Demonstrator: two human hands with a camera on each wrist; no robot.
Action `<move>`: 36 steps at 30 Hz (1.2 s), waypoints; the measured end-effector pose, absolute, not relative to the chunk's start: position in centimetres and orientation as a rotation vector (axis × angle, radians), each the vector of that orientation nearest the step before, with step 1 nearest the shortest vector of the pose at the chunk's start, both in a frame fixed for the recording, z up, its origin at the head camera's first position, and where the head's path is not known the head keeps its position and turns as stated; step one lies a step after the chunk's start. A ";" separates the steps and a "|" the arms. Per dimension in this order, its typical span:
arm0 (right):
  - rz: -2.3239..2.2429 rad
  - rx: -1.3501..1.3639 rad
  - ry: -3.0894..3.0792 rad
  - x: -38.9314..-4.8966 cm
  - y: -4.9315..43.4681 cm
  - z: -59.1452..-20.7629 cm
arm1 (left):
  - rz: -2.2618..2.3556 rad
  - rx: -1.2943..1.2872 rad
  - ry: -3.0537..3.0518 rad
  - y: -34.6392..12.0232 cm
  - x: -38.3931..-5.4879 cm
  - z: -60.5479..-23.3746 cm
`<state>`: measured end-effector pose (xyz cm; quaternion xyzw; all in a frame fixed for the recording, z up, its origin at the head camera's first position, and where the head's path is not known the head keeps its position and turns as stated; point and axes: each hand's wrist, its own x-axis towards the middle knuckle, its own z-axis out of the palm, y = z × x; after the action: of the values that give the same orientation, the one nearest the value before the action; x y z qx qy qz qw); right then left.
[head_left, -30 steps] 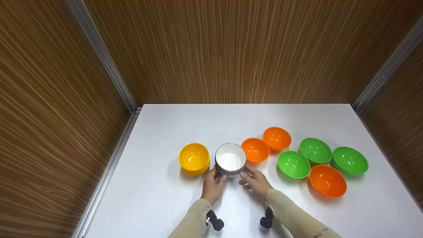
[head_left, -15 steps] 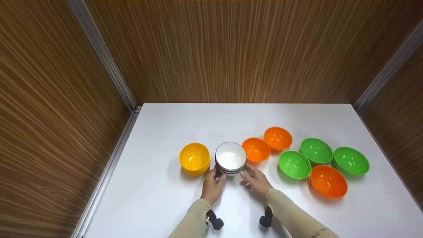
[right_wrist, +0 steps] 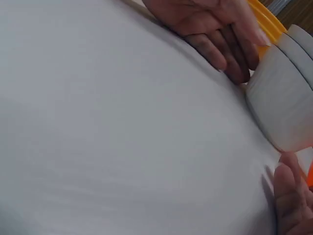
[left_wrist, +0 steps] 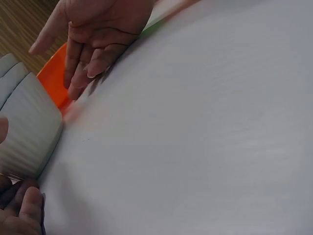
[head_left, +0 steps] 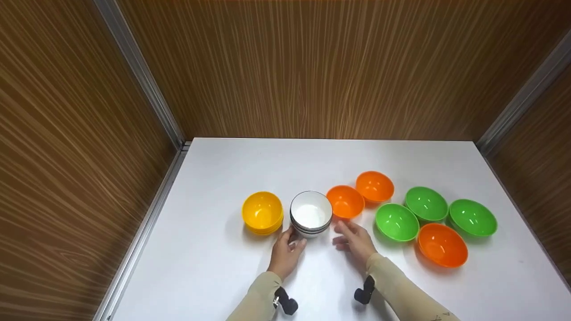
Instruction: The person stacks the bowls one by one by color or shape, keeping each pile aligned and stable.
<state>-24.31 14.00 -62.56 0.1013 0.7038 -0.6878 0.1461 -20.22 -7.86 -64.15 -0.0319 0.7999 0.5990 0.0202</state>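
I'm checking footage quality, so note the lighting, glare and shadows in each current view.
Head: brightly lit, small glare spots in the green bowls, soft shadow left of the yellow bowls; left wrist: dimmer, the white bowls looking greyish; right wrist: also dim, the table grey.

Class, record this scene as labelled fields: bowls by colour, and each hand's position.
White: round white dark-rimmed bowls, nested upright
Yellow: round yellow bowls, nested, left of white
Orange: three round orange bowls, right of white
Green: three round green bowls, right of white
Left hand: beside white bowls, contact unclear
Right hand: right of white bowls, gripping nothing
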 end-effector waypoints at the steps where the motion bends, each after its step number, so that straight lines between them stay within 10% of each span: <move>1: -1.981 0.313 2.024 -24.4 14.4 -62.5 | 1.843 -0.104 2.494 -7.9 -20.0 -64.1; 36: -2.153 0.412 1.654 -23.0 16.9 -60.5 | 1.638 0.075 2.655 -8.0 -17.8 -64.2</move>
<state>-23.04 16.88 -60.51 0.1471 0.5906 -0.7687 0.1967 -17.84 -8.03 -64.18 0.0241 0.8507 0.5249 0.0107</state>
